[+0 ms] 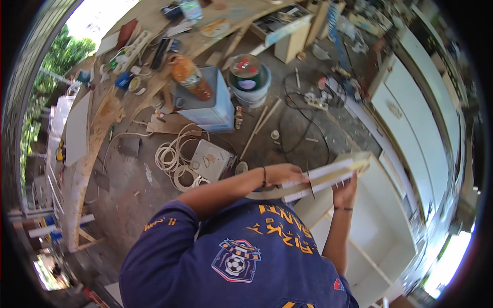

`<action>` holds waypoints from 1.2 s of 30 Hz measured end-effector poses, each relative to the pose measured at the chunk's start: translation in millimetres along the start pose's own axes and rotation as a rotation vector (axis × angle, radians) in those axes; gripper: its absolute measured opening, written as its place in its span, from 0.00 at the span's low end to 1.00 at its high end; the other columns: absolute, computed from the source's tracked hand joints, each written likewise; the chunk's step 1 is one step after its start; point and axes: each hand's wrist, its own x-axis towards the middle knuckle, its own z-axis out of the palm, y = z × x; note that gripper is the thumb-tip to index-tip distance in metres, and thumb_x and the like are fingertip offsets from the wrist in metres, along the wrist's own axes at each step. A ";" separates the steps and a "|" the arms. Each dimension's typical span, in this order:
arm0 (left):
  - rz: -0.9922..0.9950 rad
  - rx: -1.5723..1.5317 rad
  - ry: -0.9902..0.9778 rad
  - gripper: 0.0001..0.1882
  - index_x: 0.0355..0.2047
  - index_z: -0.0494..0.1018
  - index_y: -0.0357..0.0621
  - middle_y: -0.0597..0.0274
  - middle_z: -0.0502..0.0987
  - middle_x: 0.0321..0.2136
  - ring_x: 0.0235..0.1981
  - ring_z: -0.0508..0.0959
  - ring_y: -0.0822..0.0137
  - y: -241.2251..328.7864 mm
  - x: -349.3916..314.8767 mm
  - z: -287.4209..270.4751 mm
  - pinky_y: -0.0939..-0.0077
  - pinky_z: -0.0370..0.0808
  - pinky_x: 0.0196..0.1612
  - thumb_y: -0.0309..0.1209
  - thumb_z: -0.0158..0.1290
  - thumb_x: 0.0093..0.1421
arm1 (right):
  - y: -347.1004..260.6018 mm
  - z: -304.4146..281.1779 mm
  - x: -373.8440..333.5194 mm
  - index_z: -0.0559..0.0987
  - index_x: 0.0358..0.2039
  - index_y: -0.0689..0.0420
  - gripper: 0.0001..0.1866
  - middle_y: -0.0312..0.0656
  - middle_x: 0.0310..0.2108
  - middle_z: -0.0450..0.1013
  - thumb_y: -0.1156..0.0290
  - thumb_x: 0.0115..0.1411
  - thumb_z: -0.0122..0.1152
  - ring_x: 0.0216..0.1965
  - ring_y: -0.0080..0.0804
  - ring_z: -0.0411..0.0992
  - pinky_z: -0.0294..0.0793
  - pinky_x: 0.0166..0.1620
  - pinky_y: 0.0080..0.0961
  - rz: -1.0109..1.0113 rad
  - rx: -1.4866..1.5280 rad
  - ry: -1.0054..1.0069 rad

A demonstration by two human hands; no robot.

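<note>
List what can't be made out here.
In the head view:
Right hand: partly hidden by the white strip.
Tan strip, left end: lost between left forearm and shirt.
Bucket, inside: blocked by the green can.
Wooden workbench: cut off by the top edge.

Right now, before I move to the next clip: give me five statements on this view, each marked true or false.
1. The left hand and right hand both touch the beige strip. True.
2. The orange bottle lies on the floor. False: it is on the pale-blue box.
3. A white coiled cable lies beside the white box. True.
4. Only the left wrist wears a band. False: both do.
5. The jersey is navy. True.
</note>
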 end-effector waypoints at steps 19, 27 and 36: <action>0.148 -0.056 -0.240 0.34 0.52 0.66 0.33 0.48 0.70 0.50 0.50 0.71 0.57 -82.7 -48.5 -120.7 0.68 0.68 0.50 0.51 0.48 0.56 | 247.0 480.5 39.1 0.39 0.63 0.69 0.73 0.59 0.62 0.49 0.57 0.25 0.81 0.64 0.46 0.50 0.50 0.64 0.28 -0.659 -1.052 -1.045; -0.196 -0.473 -0.237 0.31 0.52 0.65 0.36 0.51 0.72 0.47 0.45 0.74 0.59 -83.0 -79.7 -150.9 0.68 0.71 0.46 0.49 0.47 0.59 | 271.9 505.8 41.0 0.56 0.59 0.60 0.60 0.54 0.54 0.62 0.58 0.24 0.79 0.57 0.51 0.59 0.59 0.59 0.35 -0.738 -0.976 -0.673; -0.285 -0.443 -0.325 0.27 0.53 0.64 0.39 0.54 0.73 0.44 0.40 0.77 0.60 -51.2 -56.5 -143.9 0.67 0.75 0.42 0.47 0.45 0.62 | 177.9 485.1 19.6 0.66 0.47 0.58 0.45 0.50 0.42 0.68 0.57 0.26 0.76 0.45 0.48 0.69 0.68 0.48 0.36 -0.935 -0.568 -0.851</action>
